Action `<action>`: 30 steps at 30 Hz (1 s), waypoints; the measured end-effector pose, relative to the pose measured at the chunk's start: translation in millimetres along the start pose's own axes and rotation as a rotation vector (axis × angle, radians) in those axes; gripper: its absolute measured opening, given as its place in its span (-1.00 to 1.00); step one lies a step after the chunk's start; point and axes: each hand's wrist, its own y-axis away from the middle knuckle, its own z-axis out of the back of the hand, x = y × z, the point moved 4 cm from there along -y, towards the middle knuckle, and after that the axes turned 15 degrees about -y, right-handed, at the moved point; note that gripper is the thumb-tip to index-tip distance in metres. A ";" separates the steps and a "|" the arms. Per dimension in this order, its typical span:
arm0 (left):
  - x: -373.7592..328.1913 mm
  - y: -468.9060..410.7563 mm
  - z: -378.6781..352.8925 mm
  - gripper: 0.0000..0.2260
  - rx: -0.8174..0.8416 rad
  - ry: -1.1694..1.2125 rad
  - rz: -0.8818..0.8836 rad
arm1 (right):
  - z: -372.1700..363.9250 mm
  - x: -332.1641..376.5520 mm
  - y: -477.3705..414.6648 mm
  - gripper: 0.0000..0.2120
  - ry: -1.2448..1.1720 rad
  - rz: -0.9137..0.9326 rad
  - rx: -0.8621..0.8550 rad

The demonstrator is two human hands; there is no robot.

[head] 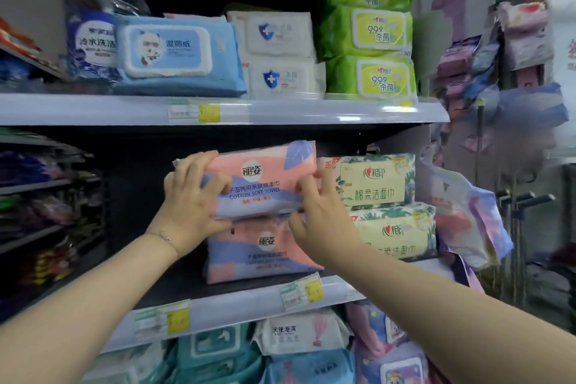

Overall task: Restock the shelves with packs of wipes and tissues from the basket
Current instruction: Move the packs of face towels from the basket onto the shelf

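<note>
A pink and lilac pack of cotton soft towels [260,179] rests on top of a second, identical pack [265,251] on the middle shelf [237,305]. My left hand [190,199] grips the upper pack's left end. On its right end lies my right hand [318,215], fingers curled over the lower right corner. Both hands hold this pack. The basket is out of view.
Two cream facial-towel packs [378,184] are stacked just right of the pink packs. The upper shelf [280,112] carries blue, white and green wipes packs. The middle shelf is dark and bare left of the pink packs. More packs fill the bottom shelf. Hanging bags crowd the right side.
</note>
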 end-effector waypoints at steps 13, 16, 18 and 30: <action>-14.5 -18.7 -58.1 -0.70 0.552 -0.143 0.048 | -48.6 -35.2 -9.3 -0.59 0.274 -0.143 0.284; -41.3 -22.8 -40.9 -0.67 0.319 -0.160 -0.057 | -37.1 -33.5 -7.3 -0.61 0.226 -0.127 0.220; -60.2 -20.8 -31.5 -0.68 0.246 -0.146 -0.109 | -25.5 -31.1 -0.4 -0.62 0.241 -0.066 0.163; -229.4 21.0 -34.0 -0.80 0.231 0.267 -0.429 | 58.7 -100.9 136.0 -0.75 0.397 -0.051 0.148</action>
